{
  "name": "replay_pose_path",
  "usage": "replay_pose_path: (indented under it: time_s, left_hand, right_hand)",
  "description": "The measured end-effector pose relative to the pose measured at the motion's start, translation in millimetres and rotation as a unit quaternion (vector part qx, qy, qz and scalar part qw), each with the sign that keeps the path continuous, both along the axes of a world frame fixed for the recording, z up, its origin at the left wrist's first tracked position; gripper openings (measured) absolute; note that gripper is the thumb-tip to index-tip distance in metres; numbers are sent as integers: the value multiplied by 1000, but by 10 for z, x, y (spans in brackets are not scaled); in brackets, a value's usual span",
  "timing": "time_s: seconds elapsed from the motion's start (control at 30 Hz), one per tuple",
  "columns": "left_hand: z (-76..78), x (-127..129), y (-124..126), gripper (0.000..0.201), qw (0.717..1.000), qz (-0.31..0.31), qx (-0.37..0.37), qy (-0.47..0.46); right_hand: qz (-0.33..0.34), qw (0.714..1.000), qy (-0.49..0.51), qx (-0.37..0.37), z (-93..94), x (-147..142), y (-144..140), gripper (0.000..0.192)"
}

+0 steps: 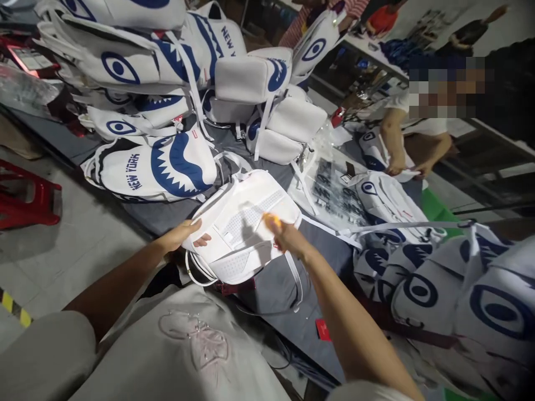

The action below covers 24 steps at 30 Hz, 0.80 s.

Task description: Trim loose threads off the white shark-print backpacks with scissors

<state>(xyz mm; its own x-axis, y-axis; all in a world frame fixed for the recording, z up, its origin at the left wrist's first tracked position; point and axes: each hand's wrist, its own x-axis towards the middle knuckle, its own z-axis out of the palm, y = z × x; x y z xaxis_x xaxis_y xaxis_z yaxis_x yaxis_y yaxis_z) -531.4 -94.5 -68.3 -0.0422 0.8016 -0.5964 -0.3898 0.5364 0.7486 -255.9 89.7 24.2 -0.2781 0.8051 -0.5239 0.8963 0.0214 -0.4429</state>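
A white backpack (267, 192) lies on the dark table in front of me, its strap side with grey perforated panels facing up. At its left edge, my left hand (184, 235) grips the rim, thumb on top and some fingertips showing past the edge. My right hand (289, 236) is closed around a small orange object (272, 219), held over the right part of the backpack; its exact kind is not clear. White loops of strap or piping hang at the backpack's lower left. A white strap (295, 278) hangs down beside my right wrist.
White backpacks with blue eye and teeth prints, one marked NEW YORK (167, 167), are piled behind; more (422, 289) lie at right. A co-worker's hands (401, 164) hold another backpack. Plastic-wrapped dark pieces (338, 192) lie between. A red stool (27, 195) stands left.
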Motion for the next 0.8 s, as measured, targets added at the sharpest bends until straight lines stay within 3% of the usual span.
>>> replay_pose_path:
  time_s: [0.17, 0.27, 0.33, 0.4, 0.43, 0.5, 0.57, 0.63, 0.7, 0.73, 0.8]
  left_hand:
    - [-114, -321, 27, 65, 981, 66, -137, -122]
    - [-182, -384, 149, 63, 974, 60, -172, -132]
    - [-200, -385, 187, 61, 974, 53, -179, -128]
    - [-191, -363, 202, 62, 978, 31, -184, -95]
    - [-176, -342, 210, 63, 982, 15, -178, -52]
    - [-120, -264, 243, 60, 986, -19, -125, 108]
    - [-37, -115, 299, 59, 943, -58, -17, 327]
    - [60, 129, 343, 75, 850, -118, 99, 504]
    - [146, 463, 327, 84, 761, -198, 189, 588]
    - [174, 651, 290, 83, 728, -239, 226, 601]
    - [185, 1021, 176, 81, 682, -316, 277, 598]
  right_hand:
    - [57, 996, -10, -60, 125, -286, -197, 49]
    - [106, 987, 26, -115, 287, -490, -265, 47]
    - [100, 989, 52, -93, 379, -611, -318, 45]
    - [86, 990, 62, -92, 454, -677, -361, 45]
    - [97, 985, 65, -130, 487, -678, -364, 45]
    - [136, 964, 55, -219, 552, -605, -300, 45]
    - [119, 974, -9, -190, 617, -444, -141, 43]
    - [45, 991, -112, -58, 683, -237, 44, 41]
    - [-6, 979, -204, 18, 750, -46, 149, 42]
    - [-6, 974, -225, 7, 780, 30, 151, 43]
    - [33, 971, -220, -89, 835, 140, 61, 44]
